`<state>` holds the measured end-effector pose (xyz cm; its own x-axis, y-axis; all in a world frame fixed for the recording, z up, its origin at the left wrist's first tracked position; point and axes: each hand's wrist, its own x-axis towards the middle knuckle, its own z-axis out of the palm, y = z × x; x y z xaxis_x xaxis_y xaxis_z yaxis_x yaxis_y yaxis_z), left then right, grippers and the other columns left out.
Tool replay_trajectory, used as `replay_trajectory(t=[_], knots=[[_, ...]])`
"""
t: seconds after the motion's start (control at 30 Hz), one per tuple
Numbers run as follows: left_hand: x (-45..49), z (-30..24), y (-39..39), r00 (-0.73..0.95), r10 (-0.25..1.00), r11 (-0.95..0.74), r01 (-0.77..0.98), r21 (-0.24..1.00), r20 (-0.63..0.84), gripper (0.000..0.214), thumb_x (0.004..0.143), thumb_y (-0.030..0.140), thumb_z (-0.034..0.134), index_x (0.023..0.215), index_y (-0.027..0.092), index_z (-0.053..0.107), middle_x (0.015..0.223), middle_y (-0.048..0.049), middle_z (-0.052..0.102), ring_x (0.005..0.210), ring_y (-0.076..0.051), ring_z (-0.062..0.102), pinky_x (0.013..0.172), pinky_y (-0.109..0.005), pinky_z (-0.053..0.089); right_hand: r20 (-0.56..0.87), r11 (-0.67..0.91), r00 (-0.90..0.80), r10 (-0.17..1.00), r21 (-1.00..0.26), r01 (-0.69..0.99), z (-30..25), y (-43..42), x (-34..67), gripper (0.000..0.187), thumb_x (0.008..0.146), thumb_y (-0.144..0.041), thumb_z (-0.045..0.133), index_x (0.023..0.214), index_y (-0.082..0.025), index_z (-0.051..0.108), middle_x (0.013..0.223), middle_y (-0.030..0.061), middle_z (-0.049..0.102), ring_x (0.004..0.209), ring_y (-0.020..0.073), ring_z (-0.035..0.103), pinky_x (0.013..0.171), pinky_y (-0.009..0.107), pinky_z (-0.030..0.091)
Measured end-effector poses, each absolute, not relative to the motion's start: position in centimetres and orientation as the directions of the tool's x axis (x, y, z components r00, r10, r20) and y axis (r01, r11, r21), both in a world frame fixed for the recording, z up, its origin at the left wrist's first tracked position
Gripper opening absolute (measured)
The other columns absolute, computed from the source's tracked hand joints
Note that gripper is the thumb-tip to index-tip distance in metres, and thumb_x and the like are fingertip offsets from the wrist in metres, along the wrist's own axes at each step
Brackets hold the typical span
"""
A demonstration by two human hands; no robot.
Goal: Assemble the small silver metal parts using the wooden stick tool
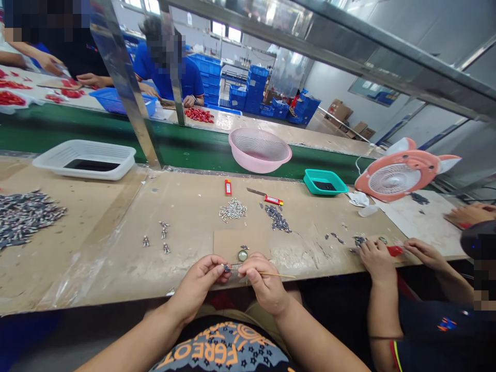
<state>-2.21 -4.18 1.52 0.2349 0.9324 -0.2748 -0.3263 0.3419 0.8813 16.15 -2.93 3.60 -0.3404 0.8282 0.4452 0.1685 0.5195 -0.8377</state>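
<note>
Before a cardboard sheet [240,244], the left grip [198,289] pinches a tiny part [227,268], seemingly unfinished, the right grip [263,285] a wooden stick [278,275], small-part piles [277,218] waiting beyond.

A bench [182,206] filled the lower frame, with a belt [194,150] behind it and a basin [259,150] on the belt. A heap of parts [23,217] lay at far left on the bench, a tray [85,159] behind it. At lower centre a card [236,245] lay just behind the left hand [197,289] and right hand [265,284], a ring [243,255] on it. The left hand held a small part [226,268], the right a stick [277,275]. A fan [395,175] stood at right.
</note>
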Motion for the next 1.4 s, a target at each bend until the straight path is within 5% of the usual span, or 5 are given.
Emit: replay_trajectory(t=[1.4], knots=[[-2.5,2.1,-4.0,0.217,0.915,0.400,-0.405,0.822,-0.339,0.017,0.077,0.032,0.067,0.081,0.017,0.061,0.077,-0.0030,0.067,0.071,-0.014,0.060,0.071,-0.027,0.047,0.475,0.591,-0.389,0.789,-0.761,0.269,4.1,-3.0,17.3,0.019,0.092,-0.021,0.043,0.091,-0.021,0.062,0.080,0.0043,0.065,0.079,0.0172,0.058,0.079,0.037,0.046]])
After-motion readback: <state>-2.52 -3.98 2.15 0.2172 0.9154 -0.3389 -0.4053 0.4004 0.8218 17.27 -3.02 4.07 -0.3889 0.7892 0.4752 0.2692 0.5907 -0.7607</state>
